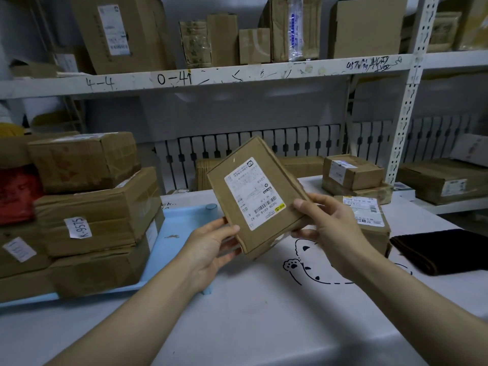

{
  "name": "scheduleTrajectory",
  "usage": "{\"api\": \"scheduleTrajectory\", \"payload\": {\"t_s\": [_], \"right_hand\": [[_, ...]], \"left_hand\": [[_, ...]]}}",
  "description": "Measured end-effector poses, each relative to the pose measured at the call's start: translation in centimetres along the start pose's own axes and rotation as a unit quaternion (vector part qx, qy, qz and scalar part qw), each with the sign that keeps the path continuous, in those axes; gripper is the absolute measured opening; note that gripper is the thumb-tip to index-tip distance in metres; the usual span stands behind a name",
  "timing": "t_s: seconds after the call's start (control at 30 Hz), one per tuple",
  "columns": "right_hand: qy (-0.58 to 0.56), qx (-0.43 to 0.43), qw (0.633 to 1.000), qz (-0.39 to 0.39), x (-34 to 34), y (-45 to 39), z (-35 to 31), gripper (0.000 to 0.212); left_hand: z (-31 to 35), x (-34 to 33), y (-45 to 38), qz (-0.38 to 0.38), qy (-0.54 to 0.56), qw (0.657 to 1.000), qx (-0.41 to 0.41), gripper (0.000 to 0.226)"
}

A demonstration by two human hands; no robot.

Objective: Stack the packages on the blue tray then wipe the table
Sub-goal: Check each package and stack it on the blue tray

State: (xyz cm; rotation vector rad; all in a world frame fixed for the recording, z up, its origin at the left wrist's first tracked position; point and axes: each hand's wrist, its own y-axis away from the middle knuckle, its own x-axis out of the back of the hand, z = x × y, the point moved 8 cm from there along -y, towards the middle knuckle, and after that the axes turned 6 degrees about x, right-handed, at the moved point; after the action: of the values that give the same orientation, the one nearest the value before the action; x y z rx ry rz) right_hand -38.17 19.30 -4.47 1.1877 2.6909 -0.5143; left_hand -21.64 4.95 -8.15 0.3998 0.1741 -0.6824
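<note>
A storeroom with white metal shelving (237, 75) full of cardboard boxes stands behind a white table (250, 313) printed with a cartoon bear outline. On the table's left lies the blue tray (182, 228), already carrying a pile of taped cartons (97, 210) that fills most of it, with bare tray showing to the pile's right. On the table's right sit a labelled carton (369, 225), partly hidden behind the right hand, two smaller stacked boxes (353, 178) further back, and a folded dark cloth (438, 249) near the edge. A flat cardboard package (258, 194) with a white shipping label is held tilted in the air above the table, just right of the tray. The left hand (211, 249) supports its lower left corner, thumb on the face, fingers beneath. The right hand (330, 231) has a grip on the lower right edge, thumb on top
</note>
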Motion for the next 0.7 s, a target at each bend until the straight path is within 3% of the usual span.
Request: {"api": "scheduleTrajectory", "payload": {"t_s": [0.23,0.33,0.4,0.47,0.57,0.7], "right_hand": [[-0.008,-0.025,1.0,0.015,0.8,0.1,0.7,0.023],[0.061,0.013,0.998,0.015,0.6,0.2,0.0,0.025],[0.128,0.071,0.989,0.004,0.1,0.4,-0.7,0.03],[0.213,0.158,0.964,-0.016,-0.8,0.9,-1.6,0.039],[0.345,0.296,0.889,-0.056,-2.4,2.0,-2.1,0.048],[0.429,0.386,0.811,-0.096,-4.0,3.7,-2.4,0.052]], "left_hand": [[0.0,-0.2,0.1,0.014,-0.013,1.0,-0.005,0.041],[0.3,-0.5,0.4,0.048,-0.043,0.998,-0.021,0.072],[0.7,-1.1,0.7,0.051,-0.054,0.996,-0.042,0.078],[1.0,-2.4,1.1,0.018,-0.029,0.998,-0.045,0.07],[1.5,-4.5,1.7,-0.046,0.041,0.997,-0.038,0.037],[1.4,-4.8,1.4,-0.075,0.117,0.99,-0.025,0.045]]}}
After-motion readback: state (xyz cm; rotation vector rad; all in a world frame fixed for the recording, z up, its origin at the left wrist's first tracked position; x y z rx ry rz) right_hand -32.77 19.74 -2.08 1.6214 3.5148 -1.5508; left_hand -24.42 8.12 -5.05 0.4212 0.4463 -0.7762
